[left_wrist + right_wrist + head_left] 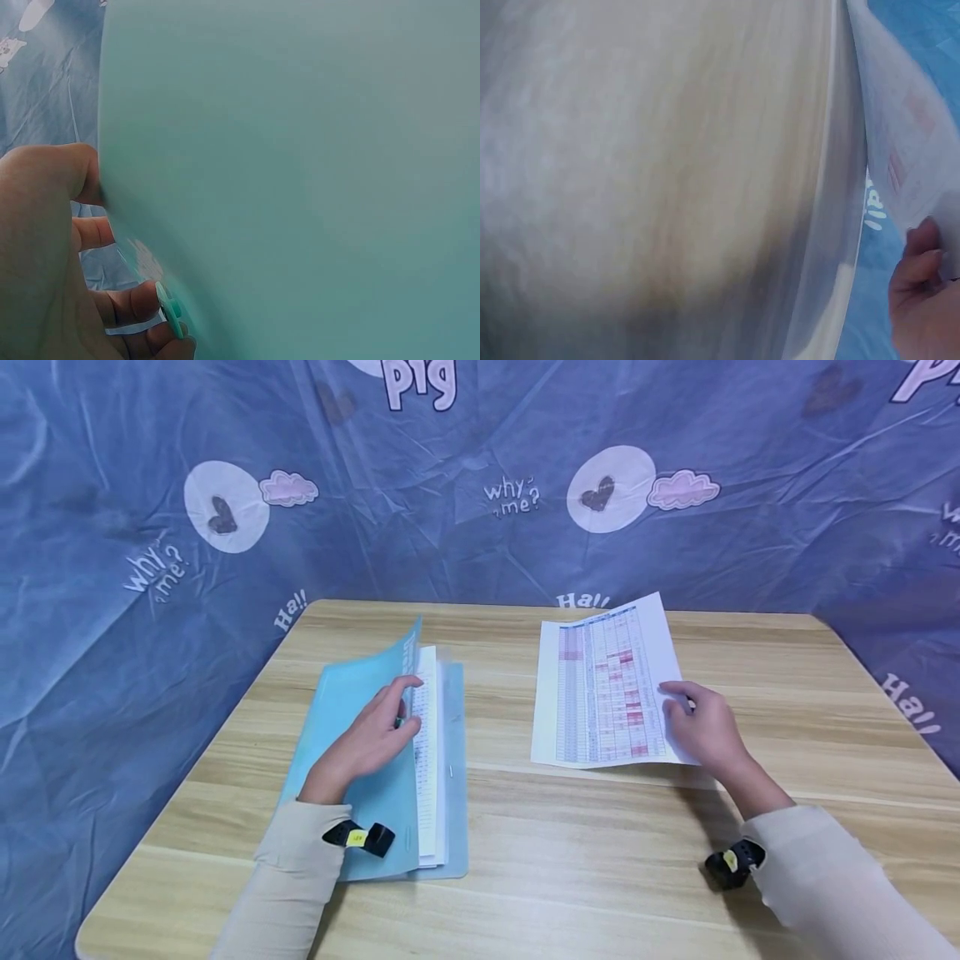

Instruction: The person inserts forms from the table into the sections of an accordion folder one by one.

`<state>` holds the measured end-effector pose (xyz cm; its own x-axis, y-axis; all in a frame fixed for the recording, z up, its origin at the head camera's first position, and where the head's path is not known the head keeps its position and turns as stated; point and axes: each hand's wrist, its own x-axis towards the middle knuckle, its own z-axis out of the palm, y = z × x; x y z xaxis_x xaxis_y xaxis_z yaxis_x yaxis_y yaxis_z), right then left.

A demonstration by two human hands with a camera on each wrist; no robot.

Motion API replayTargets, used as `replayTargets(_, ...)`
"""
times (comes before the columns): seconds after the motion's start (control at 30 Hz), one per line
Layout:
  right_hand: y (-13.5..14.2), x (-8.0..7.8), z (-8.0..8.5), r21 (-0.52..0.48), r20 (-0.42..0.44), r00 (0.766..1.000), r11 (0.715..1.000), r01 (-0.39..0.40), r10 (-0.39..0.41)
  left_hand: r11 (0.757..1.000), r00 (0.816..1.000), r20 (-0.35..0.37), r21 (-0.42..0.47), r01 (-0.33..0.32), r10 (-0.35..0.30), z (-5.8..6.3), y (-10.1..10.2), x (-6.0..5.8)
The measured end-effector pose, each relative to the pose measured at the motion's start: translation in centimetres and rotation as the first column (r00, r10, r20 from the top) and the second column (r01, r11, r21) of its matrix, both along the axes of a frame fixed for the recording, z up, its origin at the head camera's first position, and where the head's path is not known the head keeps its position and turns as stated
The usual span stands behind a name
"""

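Note:
A light blue folder (360, 693) lies on the left of the table with its front cover partly raised. My left hand (371, 731) holds that cover by its free edge, thumb on one side and fingers on the other. Close to those fingers is a small green plastic piece (171, 309) at the cover's edge. Inside the folder sits a stack of printed papers (427, 760). In the head view, my right hand (701, 727) pinches the right edge of a printed sheet (611, 693), a table with red-shaded cells, tilted above the table. The right wrist view shows this sheet from the side.
The wooden table (570, 860) has rounded corners. Behind it hangs a blue patterned cloth (450, 543), which also runs down the left and right sides. Each wrist wears a small black camera (378, 840) on a strap.

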<state>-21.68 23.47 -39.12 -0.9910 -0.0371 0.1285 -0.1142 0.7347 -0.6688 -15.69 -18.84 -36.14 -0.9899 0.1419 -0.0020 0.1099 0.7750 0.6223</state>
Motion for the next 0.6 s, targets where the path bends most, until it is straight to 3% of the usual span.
replayTargets(0.17,-0.2,0.1,0.4,-0.067,-0.041,0.999,0.998,0.020,-0.022,1.000,1.000,-0.002,0.005,-0.004,0.004,0.0,0.0,0.0)
replayTargets(0.33,-0.5,0.1,0.6,-0.107,-0.029,0.999,0.994,0.026,-0.029,1.000,1.000,-0.006,0.006,-0.004,0.004,0.0,-0.1,-0.1)
replayTargets(0.6,-1.3,0.3,0.7,-0.144,-0.062,0.998,0.989,-0.025,0.017,1.000,1.000,-0.002,0.006,-0.012,0.012,0.2,0.0,0.0)
